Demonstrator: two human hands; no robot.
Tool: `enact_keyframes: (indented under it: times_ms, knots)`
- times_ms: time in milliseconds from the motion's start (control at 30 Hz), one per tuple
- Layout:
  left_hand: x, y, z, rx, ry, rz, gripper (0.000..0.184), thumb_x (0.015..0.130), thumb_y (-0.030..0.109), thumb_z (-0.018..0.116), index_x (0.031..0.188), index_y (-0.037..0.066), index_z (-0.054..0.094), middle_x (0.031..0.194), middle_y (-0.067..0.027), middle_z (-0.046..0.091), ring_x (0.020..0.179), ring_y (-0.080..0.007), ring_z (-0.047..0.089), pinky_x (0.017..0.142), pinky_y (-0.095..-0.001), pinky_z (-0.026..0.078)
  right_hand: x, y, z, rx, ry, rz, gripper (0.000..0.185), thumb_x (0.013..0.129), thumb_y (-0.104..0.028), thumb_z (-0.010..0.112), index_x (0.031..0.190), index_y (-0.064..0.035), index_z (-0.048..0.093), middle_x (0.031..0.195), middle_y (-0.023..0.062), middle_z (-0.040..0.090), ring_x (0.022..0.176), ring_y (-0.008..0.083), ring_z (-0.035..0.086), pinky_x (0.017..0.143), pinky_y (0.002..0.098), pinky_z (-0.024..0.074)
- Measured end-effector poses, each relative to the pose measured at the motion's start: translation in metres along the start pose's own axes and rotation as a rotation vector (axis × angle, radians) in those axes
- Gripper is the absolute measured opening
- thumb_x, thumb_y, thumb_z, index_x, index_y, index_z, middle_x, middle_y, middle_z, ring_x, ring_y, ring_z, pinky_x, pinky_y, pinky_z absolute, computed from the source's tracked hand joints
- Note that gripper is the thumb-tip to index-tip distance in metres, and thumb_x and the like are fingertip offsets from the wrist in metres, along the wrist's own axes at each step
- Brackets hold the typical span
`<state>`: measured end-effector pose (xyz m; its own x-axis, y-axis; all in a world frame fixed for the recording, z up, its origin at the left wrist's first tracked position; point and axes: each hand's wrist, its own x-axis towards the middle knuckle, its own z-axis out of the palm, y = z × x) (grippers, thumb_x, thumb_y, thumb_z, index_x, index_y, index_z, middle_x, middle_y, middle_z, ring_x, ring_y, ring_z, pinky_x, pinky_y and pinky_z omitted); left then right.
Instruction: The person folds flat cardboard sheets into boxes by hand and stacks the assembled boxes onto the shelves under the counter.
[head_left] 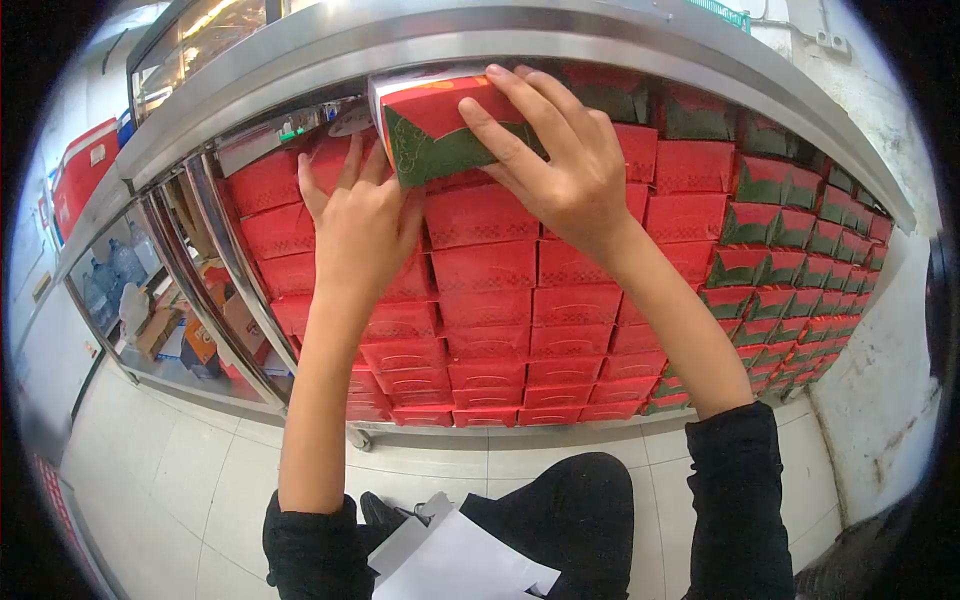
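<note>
My right hand (570,165) grips a red and green cardboard box (445,125) just under the steel table edge, its fingers lying across the box's top and front. The box is slightly tilted, above the top of the stack. My left hand (360,220) is beside it on the left, with fingers apart and reaching over a red box (265,183) area in the top rows. Its thumb is close to the lower corner of the green-fronted box. Below both hands stand many stacked red boxes (485,265) in columns. The left fingertips are partly hidden among the boxes.
A steel table (560,35) overhangs the stack. More boxes with green fronts (780,225) fill the right side, near a wall (880,400). Steel legs (235,260) and a shelf with water bottles (125,262) are at left. White papers (470,560) lie at my lap.
</note>
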<state>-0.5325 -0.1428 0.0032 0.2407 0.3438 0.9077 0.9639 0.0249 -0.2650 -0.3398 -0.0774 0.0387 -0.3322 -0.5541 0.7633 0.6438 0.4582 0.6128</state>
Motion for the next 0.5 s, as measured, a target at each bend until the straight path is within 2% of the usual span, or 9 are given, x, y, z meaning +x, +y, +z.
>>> enact_keyframes:
  times_ms: [33,67,133,167,233,367,500]
  knots:
    - [-0.001,-0.003,-0.001,-0.032,0.014,0.033,0.035,0.081,0.021,0.058,0.116,0.016,0.056,0.121,-0.0117,0.054,0.118,-0.0362,0.047,0.101,-0.0615,0.016,0.000,0.000,-0.001,-0.013,-0.001,-0.004,0.039,0.074,-0.018,0.057,0.113,-0.0217,0.062,0.117,0.0054,0.058,0.099,0.0191,0.058,0.068,0.0279,0.0427]
    - [-0.001,-0.006,0.001,-0.030,0.014,0.034,0.035,0.081,0.021,0.058,0.116,0.016,0.056,0.121,-0.0117,0.054,0.118,-0.0362,0.047,0.101,-0.0615,0.016,0.000,0.000,-0.001,-0.026,-0.002,-0.008,0.040,0.074,-0.018,0.057,0.113,-0.0221,0.062,0.118,0.0050,0.058,0.100,0.0190,0.058,0.068,0.0276,0.0426]
    - [0.000,-0.009,0.011,-0.194,0.069,0.039,0.035,0.080,0.010,0.057,0.115,0.011,0.055,0.121,-0.0128,0.052,0.118,-0.0385,0.046,0.099,-0.0591,0.028,-0.001,-0.001,0.000,-0.028,0.007,-0.003,0.039,0.074,-0.018,0.057,0.113,-0.0224,0.063,0.118,0.0047,0.058,0.100,0.0189,0.058,0.069,0.0275,0.0427]
    - [0.001,-0.009,0.014,-0.195,0.068,0.039,0.035,0.080,0.010,0.057,0.115,0.011,0.055,0.121,-0.0128,0.052,0.118,-0.0385,0.046,0.099,-0.0591,0.028,-0.002,-0.001,0.001,-0.028,0.013,0.002,0.039,0.074,-0.018,0.057,0.113,-0.0227,0.063,0.119,0.0043,0.058,0.100,0.0187,0.058,0.069,0.0274,0.0427]
    - [0.002,-0.009,0.019,-0.351,0.161,-0.016,0.033,0.079,0.001,0.054,0.112,0.006,0.054,0.120,-0.0134,0.052,0.118,-0.0403,0.044,0.098,-0.0531,0.036,-0.002,-0.001,0.000,-0.017,0.003,0.012,0.039,0.075,-0.018,0.057,0.113,-0.0227,0.063,0.119,0.0043,0.058,0.101,0.0187,0.058,0.069,0.0275,0.0427]
    - [-0.001,-0.006,0.025,-0.539,0.143,-0.126,0.032,0.078,-0.005,0.051,0.110,0.003,0.053,0.119,-0.0145,0.052,0.119,-0.0409,0.043,0.098,-0.0510,0.037,-0.003,-0.003,0.002,0.009,0.008,0.035,0.038,0.075,-0.017,0.057,0.113,-0.0227,0.062,0.120,0.0046,0.057,0.102,0.0187,0.057,0.070,0.0276,0.0431]
    - [-0.012,-0.016,0.030,-0.413,0.292,-0.004,0.032,0.078,-0.007,0.050,0.108,0.001,0.053,0.122,-0.0175,0.050,0.121,-0.0388,0.042,0.099,-0.0471,0.038,-0.003,-0.003,0.002,0.006,-0.007,0.038,0.038,0.076,-0.016,0.057,0.113,-0.0224,0.062,0.120,0.0048,0.057,0.103,0.0185,0.057,0.070,0.0275,0.0433]
